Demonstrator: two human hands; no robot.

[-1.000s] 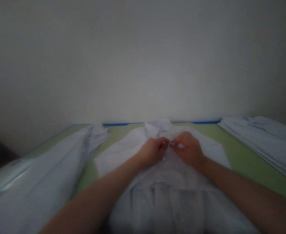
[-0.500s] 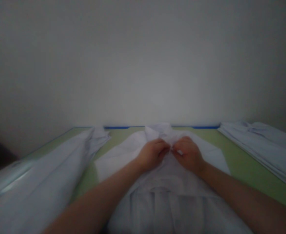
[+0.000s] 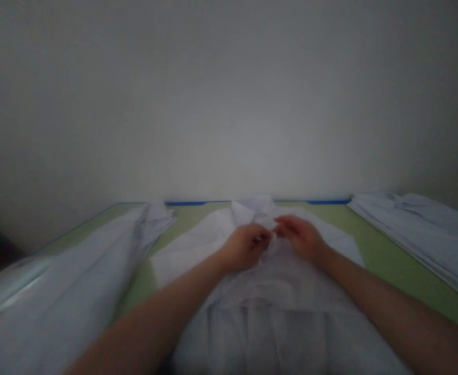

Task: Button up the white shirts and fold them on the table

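A white garment (image 3: 197, 239) with a collar and short sleeves lies spread over a green table in front of me. Its lower part shows vertical folds or pleats. At the front below the collar, my left hand (image 3: 248, 245) pinches the cloth between closed fingertips. Close beside it, my right hand (image 3: 301, 237) has its fingertips on the same edge, with the index finger a little raised and the others bent against the cloth. Blur hides any small thing, such as a button, between the fingers.
More white cloth (image 3: 84, 271) is laid along the table's left side, with a shiny clear sheet (image 3: 21, 284) next to it. A stack of folded white garments (image 3: 420, 229) lies at the right. The green tabletop (image 3: 396, 271) has a blue far edge against a plain wall (image 3: 229, 104).
My right hand has loosened its tight pinch a little, its index finger lifting and straightening. The left hand stays almost where it was, and the garment has barely shifted.
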